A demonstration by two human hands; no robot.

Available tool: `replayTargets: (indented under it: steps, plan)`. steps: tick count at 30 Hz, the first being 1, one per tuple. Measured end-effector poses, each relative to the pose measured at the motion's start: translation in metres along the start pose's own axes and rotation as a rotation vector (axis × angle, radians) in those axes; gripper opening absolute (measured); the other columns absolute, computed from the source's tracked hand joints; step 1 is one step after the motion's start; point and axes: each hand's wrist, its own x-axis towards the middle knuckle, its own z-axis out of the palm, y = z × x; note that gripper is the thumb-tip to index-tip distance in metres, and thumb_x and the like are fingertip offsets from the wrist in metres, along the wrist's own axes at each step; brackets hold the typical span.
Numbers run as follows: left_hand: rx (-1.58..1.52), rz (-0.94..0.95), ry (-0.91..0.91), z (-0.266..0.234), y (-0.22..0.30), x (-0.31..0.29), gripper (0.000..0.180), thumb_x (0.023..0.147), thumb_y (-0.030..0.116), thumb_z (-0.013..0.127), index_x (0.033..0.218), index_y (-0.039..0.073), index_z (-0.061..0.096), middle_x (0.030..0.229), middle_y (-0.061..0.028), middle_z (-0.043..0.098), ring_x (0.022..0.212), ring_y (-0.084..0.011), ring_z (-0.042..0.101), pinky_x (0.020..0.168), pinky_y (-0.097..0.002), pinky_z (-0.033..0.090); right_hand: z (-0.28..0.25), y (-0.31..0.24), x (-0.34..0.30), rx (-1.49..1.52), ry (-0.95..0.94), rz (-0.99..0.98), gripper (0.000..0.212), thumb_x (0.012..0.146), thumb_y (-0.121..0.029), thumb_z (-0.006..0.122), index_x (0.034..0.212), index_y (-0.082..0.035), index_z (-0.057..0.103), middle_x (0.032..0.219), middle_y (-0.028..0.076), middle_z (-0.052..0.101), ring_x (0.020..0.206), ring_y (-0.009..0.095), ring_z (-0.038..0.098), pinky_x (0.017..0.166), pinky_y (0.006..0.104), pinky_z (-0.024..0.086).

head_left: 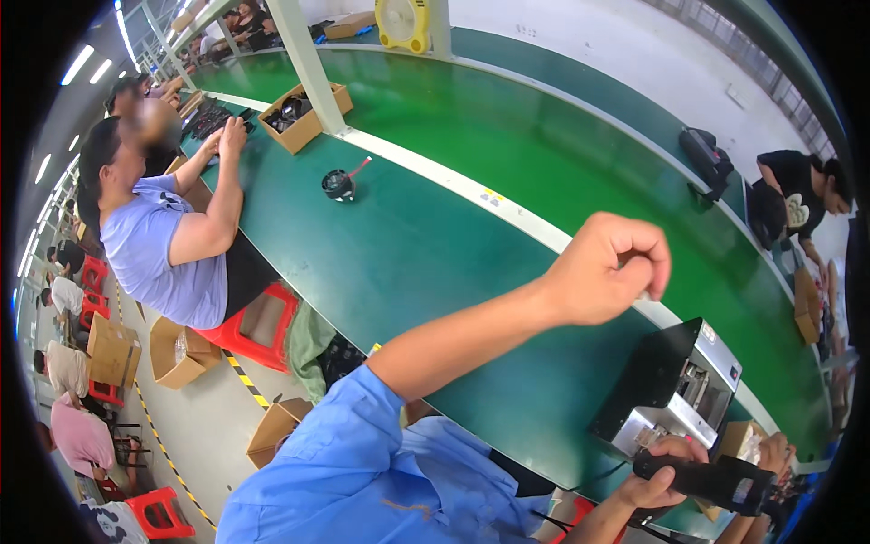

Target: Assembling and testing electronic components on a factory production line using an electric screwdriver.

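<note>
My left arm, in a blue sleeve, reaches out over the green worktable [507,408]. My left hand [609,267] is closed, thumb and fingers pinched together; a tiny pale bit shows at the fingertips, too small to name. Lower right, my right hand [657,480] grips a black cylindrical part [711,482], held roughly level. Just beyond it stands a black and silver machine [681,385] with an open slot. Close to the far end of the cylindrical part is another person's hand [775,455]; whether it touches the part I cannot tell.
On the table lies a round black part with a red wire [338,186]. A carton of black parts [304,118] stands by the white post. A green conveyor belt [507,163] runs beyond the white rail. A co-worker [172,222] sits at left, near red stools [270,335].
</note>
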Motion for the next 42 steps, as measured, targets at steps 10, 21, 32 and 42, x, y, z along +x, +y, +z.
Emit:
replayTargets:
  steps: [10, 21, 32, 42]
  plan:
    - [-0.436, 0.558, 0.196, 0.018, 0.103, -0.031, 0.037, 0.078, 0.008, 0.049, 0.113, -0.004, 0.049, 0.097, -0.0146, 0.056, 0.083, -0.0172, 0.055, 0.071, -0.0299, 0.044, 0.013, -0.024, 0.006, 0.033, 0.055, -0.071, 0.046, 0.086, -0.034, 0.062, 0.104, 0.006, 0.045, 0.069, 0.012, 0.057, 0.058, 0.022, 0.054, 0.054, 0.0352, 0.046]
    - [-0.105, 0.498, 0.419, -0.01, 0.105, -0.025, 0.04, 0.089, 0.02, 0.038, 0.122, -0.002, 0.045, 0.113, -0.0215, 0.049, 0.092, -0.0254, 0.054, 0.067, -0.0314, 0.046, 0.014, -0.01, 0.002, 0.017, 0.035, -0.011, 0.062, 0.082, -0.044, 0.064, 0.117, 0.001, 0.04, 0.063, 0.01, 0.055, 0.055, 0.017, 0.051, 0.055, 0.0288, 0.043]
    - [0.522, 0.51, 0.565, -0.001, 0.107, -0.023, 0.044, 0.098, 0.029, 0.029, 0.129, 0.001, 0.042, 0.127, -0.0271, 0.042, 0.1, -0.0323, 0.052, 0.064, -0.0329, 0.047, 0.007, -0.006, 0.006, 0.017, -0.008, -0.074, 0.056, 0.083, -0.037, 0.058, 0.117, 0.003, 0.039, 0.062, 0.011, 0.053, 0.054, 0.019, 0.052, 0.054, 0.0287, 0.043]
    - [0.515, 0.5, 0.496, 0.018, 0.095, -0.014, 0.046, 0.095, 0.031, 0.034, 0.133, 0.005, 0.035, 0.132, -0.0263, 0.034, 0.107, -0.0346, 0.046, 0.069, -0.0352, 0.045, 0.005, -0.005, 0.003, 0.012, -0.027, -0.071, 0.055, 0.084, -0.039, 0.058, 0.116, 0.002, 0.04, 0.061, 0.01, 0.053, 0.053, 0.018, 0.051, 0.053, 0.0274, 0.043]
